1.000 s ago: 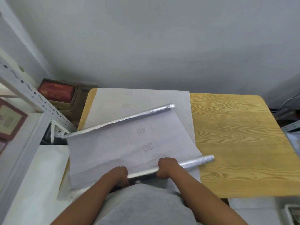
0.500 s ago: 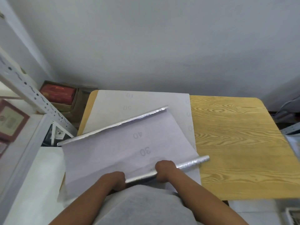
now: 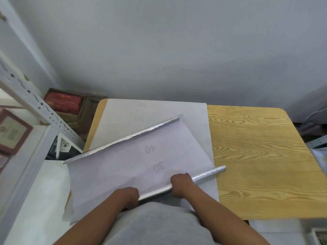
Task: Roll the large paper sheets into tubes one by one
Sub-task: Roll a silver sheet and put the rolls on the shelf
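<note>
A large sheet with a white gridded back and a silver face lies slanted across the left half of the wooden table. Its near edge is rolled into a thin silver tube. My left hand and my right hand both grip this tube, fingers curled round it. The sheet's far edge curls up, showing silver. Another flat white sheet lies under it, printed with faint numbers.
A white metal shelf upright runs along the left. A cardboard box with red packets sits behind it on the floor. Framed pictures lean at far left. The table's right half is bare wood, against a grey wall.
The rolled tube and both hands have shifted slightly; the sheet's far curled edge has moved a little toward me and left.
</note>
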